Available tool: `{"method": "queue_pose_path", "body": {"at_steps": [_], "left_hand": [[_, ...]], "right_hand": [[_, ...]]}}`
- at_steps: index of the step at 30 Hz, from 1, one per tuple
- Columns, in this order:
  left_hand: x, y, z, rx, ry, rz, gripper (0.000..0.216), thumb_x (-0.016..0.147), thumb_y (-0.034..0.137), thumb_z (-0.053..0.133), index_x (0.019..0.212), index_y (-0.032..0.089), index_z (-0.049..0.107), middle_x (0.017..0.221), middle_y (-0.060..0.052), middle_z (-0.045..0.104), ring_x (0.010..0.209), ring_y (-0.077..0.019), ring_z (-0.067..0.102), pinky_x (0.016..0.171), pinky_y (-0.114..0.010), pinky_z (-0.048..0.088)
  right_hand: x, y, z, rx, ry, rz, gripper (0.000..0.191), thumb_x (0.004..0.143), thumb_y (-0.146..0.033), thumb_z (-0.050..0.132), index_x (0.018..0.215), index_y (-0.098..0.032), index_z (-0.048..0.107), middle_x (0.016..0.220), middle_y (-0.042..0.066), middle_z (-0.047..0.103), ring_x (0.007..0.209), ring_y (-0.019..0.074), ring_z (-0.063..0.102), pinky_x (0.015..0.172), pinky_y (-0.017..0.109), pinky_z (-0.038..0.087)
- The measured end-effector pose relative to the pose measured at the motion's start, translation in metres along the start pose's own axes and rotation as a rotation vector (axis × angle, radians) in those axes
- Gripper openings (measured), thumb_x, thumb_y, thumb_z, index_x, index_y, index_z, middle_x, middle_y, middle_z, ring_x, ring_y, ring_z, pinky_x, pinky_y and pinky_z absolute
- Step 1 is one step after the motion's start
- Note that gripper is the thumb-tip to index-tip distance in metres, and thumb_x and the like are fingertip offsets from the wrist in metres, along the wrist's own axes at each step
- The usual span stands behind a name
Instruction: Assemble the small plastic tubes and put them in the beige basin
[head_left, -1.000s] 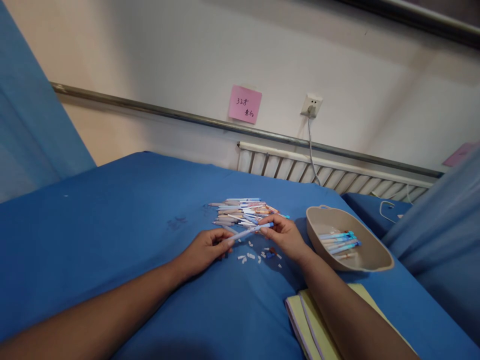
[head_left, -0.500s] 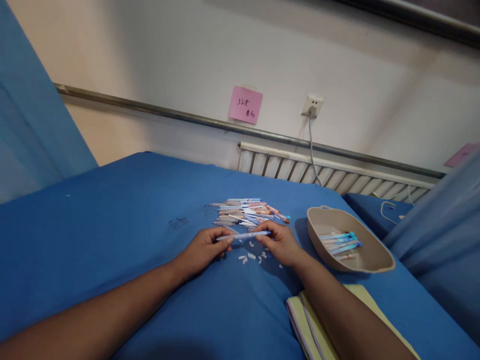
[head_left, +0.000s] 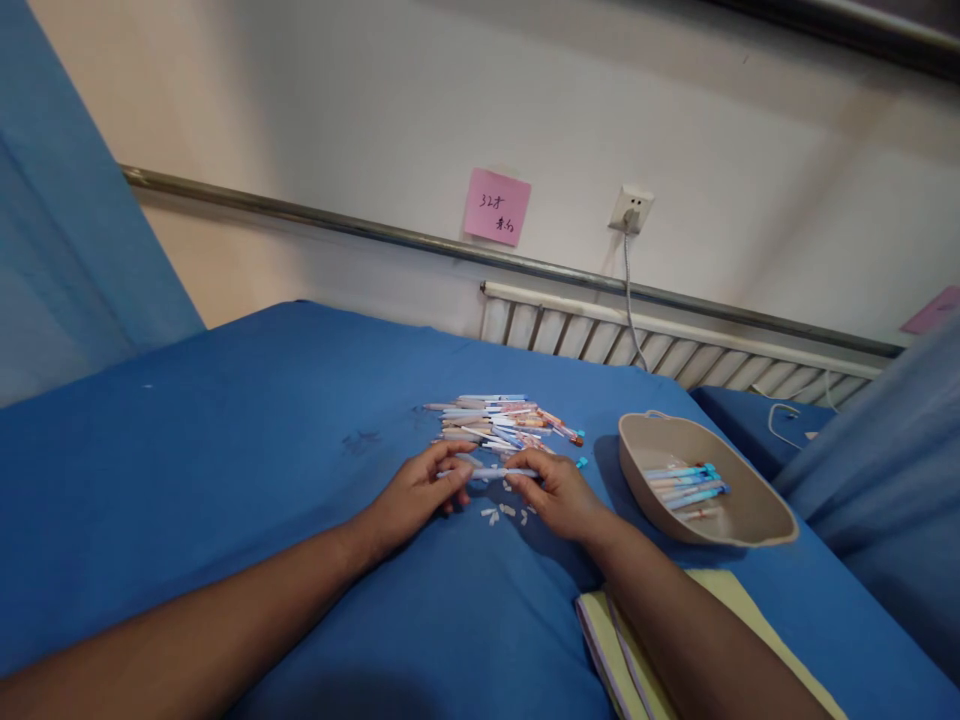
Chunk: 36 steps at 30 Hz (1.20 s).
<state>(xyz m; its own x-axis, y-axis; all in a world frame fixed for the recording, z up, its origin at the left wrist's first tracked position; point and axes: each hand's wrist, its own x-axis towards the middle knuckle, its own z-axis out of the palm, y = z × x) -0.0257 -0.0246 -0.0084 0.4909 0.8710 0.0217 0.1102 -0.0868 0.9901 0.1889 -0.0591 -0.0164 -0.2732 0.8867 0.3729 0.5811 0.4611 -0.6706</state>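
A pale blue-white pen [head_left: 489, 474] is held level between my two hands above the blue cloth. My left hand [head_left: 421, 484] pinches its left end between thumb and fingers. My right hand [head_left: 559, 492] grips the right end, and the fingers cover part of it. Just beyond lies a loose pile of pens and pen parts [head_left: 495, 420], in white, blue, beige and orange. Small white scraps [head_left: 508, 511] are scattered on the cloth below the pen, between my hands.
To the right stands a beige basin [head_left: 750, 505] with several pens [head_left: 686, 485] inside. A folded yellow-green cloth [head_left: 727, 595] lies under my right forearm. Blue curtains [head_left: 75, 200] hang at both sides. Behind the bed are a metal rail [head_left: 360, 233], a radiator [head_left: 555, 328] and a plugged-in socket [head_left: 631, 210].
Both hands still hold the pen, which appears turned a little about its length. The whole view has shifted slightly, and a blue-green tip now shows beside my right hand.
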Motion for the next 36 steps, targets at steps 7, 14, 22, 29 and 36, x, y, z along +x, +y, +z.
{"method": "queue_pose_path", "body": {"at_steps": [7,14,22,29,36], "left_hand": [[0.0023,-0.0057,-0.0008,0.06,-0.001,-0.071,0.031,0.079,0.044,0.055,0.073,0.014,0.058,0.06,0.001,0.058,0.048,-0.0088,0.048,0.047,-0.02,0.038],[0.0012,-0.0019,0.0012,-0.068,0.053,-0.01,0.037,0.068,0.034,0.069,0.099,0.019,0.056,0.089,-0.003,0.064,0.072,-0.014,0.059,0.056,-0.022,0.044],[0.0016,0.0001,0.0016,-0.082,0.07,-0.034,0.034,0.061,0.03,0.074,0.087,0.016,0.058,0.084,-0.002,0.064,0.069,-0.0121,0.057,0.058,-0.021,0.044],[0.0013,-0.0008,0.0013,-0.013,-0.044,-0.123,0.03,0.075,0.043,0.06,0.081,0.014,0.06,0.068,-0.001,0.062,0.054,-0.0105,0.053,0.052,-0.022,0.04],[-0.0003,0.0,-0.0005,0.062,-0.054,-0.032,0.025,0.071,0.034,0.067,0.089,0.018,0.065,0.075,0.0,0.063,0.064,-0.0117,0.053,0.058,-0.022,0.041]], "right_hand": [[-0.0008,0.0,-0.0012,-0.064,0.002,-0.046,0.012,0.086,-0.023,0.053,0.094,-0.021,0.061,0.078,0.001,0.064,0.071,0.0144,0.057,0.066,0.024,0.041],[-0.0002,0.0001,-0.0011,-0.077,0.008,-0.055,0.012,0.087,-0.023,0.051,0.094,-0.022,0.061,0.082,0.002,0.066,0.073,0.015,0.058,0.068,0.025,0.042],[-0.0011,0.0013,-0.0016,-0.105,-0.001,-0.076,0.013,0.087,-0.022,0.051,0.096,-0.021,0.061,0.083,0.002,0.066,0.075,0.0154,0.058,0.069,0.026,0.042],[-0.0006,-0.0048,-0.0036,-0.098,-0.027,-0.082,0.012,0.087,-0.021,0.051,0.094,-0.021,0.061,0.083,0.003,0.065,0.076,0.016,0.058,0.069,0.026,0.042],[-0.003,-0.0025,0.0012,0.014,0.018,-0.011,0.011,0.083,-0.024,0.057,0.093,-0.021,0.061,0.078,0.0,0.065,0.068,0.0141,0.058,0.063,0.024,0.043]]}}
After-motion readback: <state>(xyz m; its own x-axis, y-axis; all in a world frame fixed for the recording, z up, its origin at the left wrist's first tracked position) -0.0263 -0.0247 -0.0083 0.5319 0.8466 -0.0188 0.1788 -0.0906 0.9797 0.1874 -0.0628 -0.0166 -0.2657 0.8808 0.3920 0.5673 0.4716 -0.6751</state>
